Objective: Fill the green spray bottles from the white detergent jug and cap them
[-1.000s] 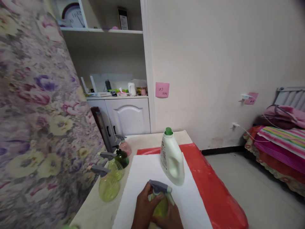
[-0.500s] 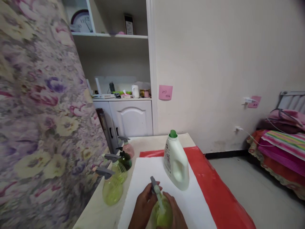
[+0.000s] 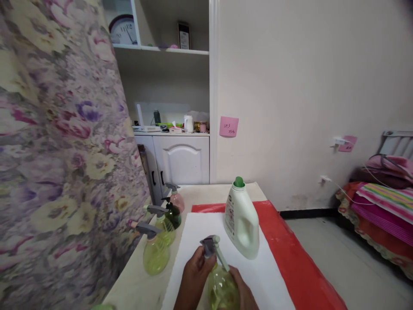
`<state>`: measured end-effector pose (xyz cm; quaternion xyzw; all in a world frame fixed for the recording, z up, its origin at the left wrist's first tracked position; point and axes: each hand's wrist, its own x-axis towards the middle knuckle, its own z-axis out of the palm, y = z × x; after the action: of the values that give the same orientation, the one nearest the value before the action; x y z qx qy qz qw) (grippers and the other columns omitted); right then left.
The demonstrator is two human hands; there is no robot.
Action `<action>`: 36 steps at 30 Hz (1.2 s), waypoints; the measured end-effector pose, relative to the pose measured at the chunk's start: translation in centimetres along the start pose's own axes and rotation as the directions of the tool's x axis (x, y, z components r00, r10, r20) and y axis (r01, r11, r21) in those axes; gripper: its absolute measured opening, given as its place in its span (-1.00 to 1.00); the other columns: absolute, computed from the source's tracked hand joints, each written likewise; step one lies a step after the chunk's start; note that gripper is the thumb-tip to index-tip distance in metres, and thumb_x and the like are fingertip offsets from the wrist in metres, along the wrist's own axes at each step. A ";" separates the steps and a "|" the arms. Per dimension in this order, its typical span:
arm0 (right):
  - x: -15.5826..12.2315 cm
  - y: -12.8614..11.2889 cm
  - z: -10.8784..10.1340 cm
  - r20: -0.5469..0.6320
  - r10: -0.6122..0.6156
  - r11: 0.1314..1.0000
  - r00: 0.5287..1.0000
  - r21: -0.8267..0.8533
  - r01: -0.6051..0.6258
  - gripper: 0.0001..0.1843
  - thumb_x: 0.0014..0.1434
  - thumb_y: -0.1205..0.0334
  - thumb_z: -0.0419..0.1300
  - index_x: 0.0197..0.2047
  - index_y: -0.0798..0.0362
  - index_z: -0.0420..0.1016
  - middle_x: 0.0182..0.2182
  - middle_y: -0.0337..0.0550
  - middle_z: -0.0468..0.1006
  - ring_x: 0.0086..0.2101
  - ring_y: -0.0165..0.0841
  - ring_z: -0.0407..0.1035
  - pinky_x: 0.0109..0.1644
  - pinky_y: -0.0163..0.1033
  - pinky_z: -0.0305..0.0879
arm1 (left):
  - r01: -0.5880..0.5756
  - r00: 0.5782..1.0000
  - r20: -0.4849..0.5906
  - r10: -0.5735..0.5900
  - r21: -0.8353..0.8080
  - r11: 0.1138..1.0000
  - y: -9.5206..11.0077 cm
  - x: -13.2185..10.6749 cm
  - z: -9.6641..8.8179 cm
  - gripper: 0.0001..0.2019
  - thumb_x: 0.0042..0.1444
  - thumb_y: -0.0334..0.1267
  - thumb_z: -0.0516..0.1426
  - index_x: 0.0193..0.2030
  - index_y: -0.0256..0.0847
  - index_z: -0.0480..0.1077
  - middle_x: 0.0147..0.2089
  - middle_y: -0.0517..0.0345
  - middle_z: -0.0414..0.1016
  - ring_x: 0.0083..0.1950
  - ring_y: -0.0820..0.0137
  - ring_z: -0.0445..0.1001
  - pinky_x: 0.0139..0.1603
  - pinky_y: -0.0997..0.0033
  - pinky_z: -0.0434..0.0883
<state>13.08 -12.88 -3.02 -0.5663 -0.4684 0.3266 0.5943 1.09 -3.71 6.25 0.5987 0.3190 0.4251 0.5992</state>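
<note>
A yellow-green spray bottle (image 3: 222,289) stands on the white mat (image 3: 200,228) at the bottom of the view. My left hand (image 3: 195,275) is closed around its grey trigger head (image 3: 209,246), fingers wrapped at the neck. Around the bottle's body on the right side, my right hand (image 3: 243,290) grips it. A white detergent jug (image 3: 242,221) with a green cap stands upright just beyond the bottle.
Several more spray bottles (image 3: 156,252) line the table's left edge beside a floral curtain (image 3: 54,150). Red plastic sheet (image 3: 290,258) lies under the mat. A white cabinet (image 3: 180,159) with shelves stands behind; a bed (image 3: 380,206) sits at far right.
The trigger head has turned in my left hand, its nozzle swinging from right to point away and then left. The camera view has shifted so everything sits slightly further right and lower.
</note>
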 end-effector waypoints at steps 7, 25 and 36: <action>0.2 -0.3 0.3 -0.008 -0.005 0.988 1.000 0.155 0.006 0.06 -0.47 -0.35 0.40 0.09 0.01 0.36 -0.12 -0.02 0.55 -0.12 -0.01 0.43 0.01 0.00 0.32 | 0.040 0.997 0.062 -0.042 0.032 0.999 0.7 -0.6 -0.8 -0.59 0.04 0.07 0.19 -0.10 -0.19 0.47 -0.26 0.09 0.60 -0.13 0.17 0.53 -0.04 0.28 0.40; -0.6 -1.1 0.3 -0.020 0.150 0.960 0.989 0.242 -0.140 -0.11 -0.40 -0.19 0.40 0.02 -0.03 0.32 -0.18 -0.12 0.53 -0.17 -0.10 0.42 -0.01 -0.05 0.31 | 0.022 0.992 0.120 -0.034 0.100 0.995 0.0 -0.1 -1.4 -0.70 0.07 -0.02 0.19 -0.18 -0.17 0.49 -0.31 0.20 0.55 -0.21 0.29 0.46 -0.08 0.35 0.38; -0.5 -1.5 0.2 0.013 0.099 0.906 0.995 0.413 -0.096 -0.19 -0.32 -0.34 0.35 -0.07 -0.01 0.39 -0.34 -0.16 0.58 -0.36 -0.23 0.45 -0.28 -0.17 0.35 | 0.209 0.975 0.106 -0.196 -0.126 0.970 1.1 -0.4 -0.7 -0.59 -0.06 0.02 0.28 -0.14 -0.21 0.54 -0.24 0.01 0.66 -0.14 0.17 0.57 -0.06 0.25 0.40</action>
<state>12.46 -13.49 -1.69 -0.4519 -0.3574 0.4452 0.6855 0.19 -3.82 7.25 0.5398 0.3205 0.3542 0.6932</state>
